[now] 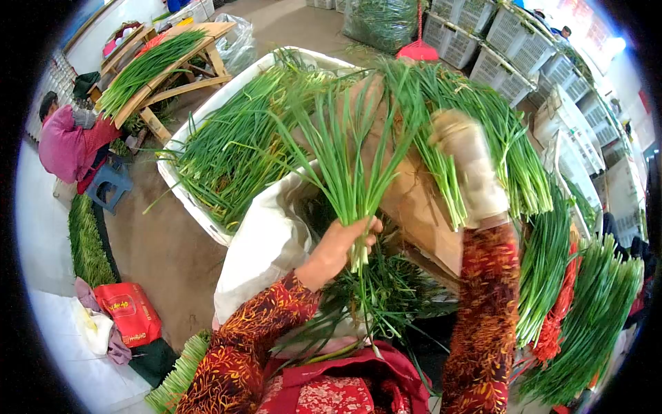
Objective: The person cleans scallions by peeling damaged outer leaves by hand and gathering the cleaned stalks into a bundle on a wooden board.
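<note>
My left hand [343,247] is closed around the pale lower stalks of a small bunch of green leafy stems [358,183], whose leaves fan upward. On my right hand [465,159] is a light-coloured glove, blurred by motion. It is over the brown board [407,200], beside a bundle of green stalks [441,172] and the larger pile [514,148] to the right. Its fingers are smeared, so their grip is unclear. Below my left hand, loose green leaves [393,283] hang over my lap and beside the white sack [258,234].
A white crate [196,214] of green stalks stands at left. Further left, a person in pink [69,148] sits by a wooden table [224,29]. Bundles and red ties [557,310] lie at right. Stacked crates [507,76] and a red dustpan [418,52] are behind.
</note>
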`<action>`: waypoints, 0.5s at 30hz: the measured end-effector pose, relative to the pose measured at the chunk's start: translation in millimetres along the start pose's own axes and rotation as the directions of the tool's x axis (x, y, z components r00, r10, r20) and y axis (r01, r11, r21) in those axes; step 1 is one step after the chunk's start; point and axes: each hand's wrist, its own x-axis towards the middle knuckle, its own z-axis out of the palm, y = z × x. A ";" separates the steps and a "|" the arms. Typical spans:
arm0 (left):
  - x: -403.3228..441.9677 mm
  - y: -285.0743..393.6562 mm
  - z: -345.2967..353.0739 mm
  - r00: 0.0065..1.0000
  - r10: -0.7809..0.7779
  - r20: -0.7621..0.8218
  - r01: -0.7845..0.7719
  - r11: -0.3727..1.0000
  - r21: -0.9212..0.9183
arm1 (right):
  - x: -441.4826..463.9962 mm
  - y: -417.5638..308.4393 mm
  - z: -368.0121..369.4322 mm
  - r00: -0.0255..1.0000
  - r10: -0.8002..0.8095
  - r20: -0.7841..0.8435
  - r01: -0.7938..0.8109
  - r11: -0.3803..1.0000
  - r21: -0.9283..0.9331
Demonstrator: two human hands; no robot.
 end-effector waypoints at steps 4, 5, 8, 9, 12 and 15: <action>4.8 5.5 -6.5 0.999 -0.039 -0.006 0.037 0.984 -0.172 | -12.4 -57.9 -71.1 0.952 0.018 -0.307 0.038 0.984 0.174; 5.5 6.0 -5.5 0.999 -0.051 0.013 0.052 0.976 -0.211 | -21.9 -60.0 -89.2 0.965 -0.061 -0.256 0.158 0.913 0.377; 10.9 5.0 -0.2 0.997 -0.063 0.049 0.074 0.957 -0.280 | -83.4 -72.5 -117.4 0.949 -0.223 -0.224 0.313 0.755 0.577; 13.4 4.2 1.5 0.997 -0.065 0.047 0.076 0.957 -0.282 | -99.3 -77.5 -129.3 0.938 -0.251 -0.238 0.346 0.672 0.654; 19.6 -1.7 1.3 0.996 -0.085 0.021 0.088 0.939 -0.331 | -124.6 -94.3 -172.8 0.864 -0.398 -0.308 0.501 0.613 0.611; 20.7 -2.5 0.3 0.994 -0.106 0.034 0.111 0.928 -0.356 | -135.8 -109.0 -184.1 0.810 -0.370 -0.456 0.579 0.632 0.516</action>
